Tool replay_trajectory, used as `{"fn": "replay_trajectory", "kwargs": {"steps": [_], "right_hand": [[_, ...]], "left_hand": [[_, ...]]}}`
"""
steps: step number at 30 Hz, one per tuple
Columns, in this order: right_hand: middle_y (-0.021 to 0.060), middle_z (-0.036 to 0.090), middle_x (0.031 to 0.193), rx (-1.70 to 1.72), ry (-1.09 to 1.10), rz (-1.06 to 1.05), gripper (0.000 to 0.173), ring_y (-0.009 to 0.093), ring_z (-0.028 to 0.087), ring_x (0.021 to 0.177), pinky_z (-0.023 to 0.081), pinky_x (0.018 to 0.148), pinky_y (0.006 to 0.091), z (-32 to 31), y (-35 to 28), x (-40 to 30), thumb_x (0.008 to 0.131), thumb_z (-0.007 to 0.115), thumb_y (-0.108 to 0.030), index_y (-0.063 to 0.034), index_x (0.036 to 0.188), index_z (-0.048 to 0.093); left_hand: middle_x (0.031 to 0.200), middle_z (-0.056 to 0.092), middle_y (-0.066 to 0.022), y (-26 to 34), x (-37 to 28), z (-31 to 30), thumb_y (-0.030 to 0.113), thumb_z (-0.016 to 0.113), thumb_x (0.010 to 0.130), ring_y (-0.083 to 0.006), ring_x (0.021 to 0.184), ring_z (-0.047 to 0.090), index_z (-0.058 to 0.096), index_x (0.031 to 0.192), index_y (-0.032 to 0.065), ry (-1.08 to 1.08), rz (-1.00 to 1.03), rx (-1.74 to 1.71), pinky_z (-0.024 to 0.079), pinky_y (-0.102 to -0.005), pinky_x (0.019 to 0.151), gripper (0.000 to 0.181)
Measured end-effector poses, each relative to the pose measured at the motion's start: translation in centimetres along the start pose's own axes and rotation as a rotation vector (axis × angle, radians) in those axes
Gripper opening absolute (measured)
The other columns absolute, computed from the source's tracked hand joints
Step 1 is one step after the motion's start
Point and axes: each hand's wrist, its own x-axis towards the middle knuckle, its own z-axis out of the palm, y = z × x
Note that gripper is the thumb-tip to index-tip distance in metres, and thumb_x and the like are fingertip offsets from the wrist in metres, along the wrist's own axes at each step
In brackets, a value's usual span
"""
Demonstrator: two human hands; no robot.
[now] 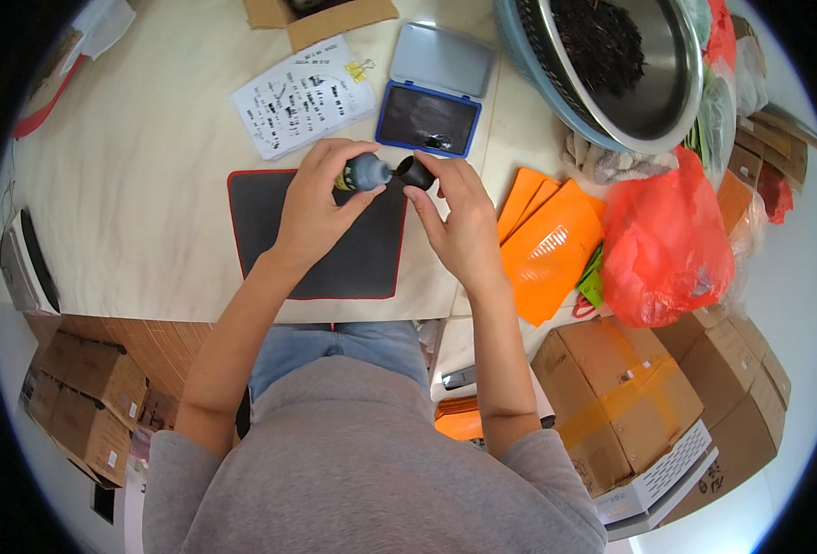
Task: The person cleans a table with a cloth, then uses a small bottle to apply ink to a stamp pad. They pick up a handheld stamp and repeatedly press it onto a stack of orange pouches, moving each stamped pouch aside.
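Above a black mouse pad with red edging (325,242), my left hand (322,201) holds a small ink bottle (365,172) tilted sideways, its nozzle pointing right. My right hand (453,208) grips a black cap (415,172) close to the nozzle; whether they touch is unclear. Just beyond my hands lies an open ink pad (431,118) with a blue rim, a wet shiny patch near its front edge and its grey lid (443,59) folded back. Left of it, a stack of stamped paper sheets (301,104) is held by a yellow binder clip (361,70).
Orange packets (550,249) and a red plastic bag (668,242) lie at the right. Behind them, a metal bowl (671,104) of dark dried material rests in a blue basin (519,55). An open cardboard box (343,21) stands at the far edge; cardboard boxes (616,401) stand below right.
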Motion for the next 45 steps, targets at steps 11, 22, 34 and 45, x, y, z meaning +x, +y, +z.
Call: {"fn": "replay_trajectory", "kwargs": {"steps": [11,22,34,45], "right_hand": [[0.0147,0.057,0.094,0.040,-0.122,-0.099,0.031,0.032,0.057,0.085,0.048,0.073,0.0369,0.1,-1.6,0.9,0.073,0.070,-0.001,0.0009,0.101,0.057],[0.0146,0.058,0.084,0.101,-0.182,-0.015,0.026,0.031,0.059,0.073,0.049,0.064,0.0358,1.3,-1.2,-0.2,0.076,0.072,-0.011,0.0001,0.093,0.056],[0.0138,0.058,0.070,0.128,-0.085,0.347,0.021,0.032,0.058,0.062,0.047,0.058,0.0398,3.4,-2.4,-4.3,0.090,0.055,-0.022,-0.0018,0.095,0.054],[0.0123,0.057,0.065,-0.244,-0.237,0.183,0.020,0.030,0.059,0.061,0.046,0.053,0.0357,2.7,-2.1,-3.4,0.089,0.058,-0.022,-0.0028,0.084,0.056]], "left_hand": [[0.102,0.051,-0.0091,-0.3,-0.3,-2.2,0.002,0.070,0.071,-0.0258,0.095,0.054,0.058,0.114,0.0098,-0.140,-0.051,0.114,0.045,-0.0338,0.081,0.045],[0.100,0.051,-0.0085,-0.6,-0.3,-3.2,0.001,0.068,0.070,-0.0269,0.095,0.053,0.059,0.110,0.0100,-0.338,0.000,0.124,0.044,-0.0350,0.081,0.042],[0.102,0.053,-0.0082,-1.4,-1.3,-2.7,-0.003,0.069,0.063,-0.0283,0.098,0.053,0.059,0.108,0.0099,-0.373,0.121,0.169,0.045,-0.0376,0.084,0.047],[0.103,0.054,-0.0075,-1.3,-0.8,-2.4,-0.003,0.066,0.065,-0.0284,0.100,0.052,0.059,0.106,0.0108,-0.382,0.152,0.218,0.043,-0.0391,0.088,0.044]]}}
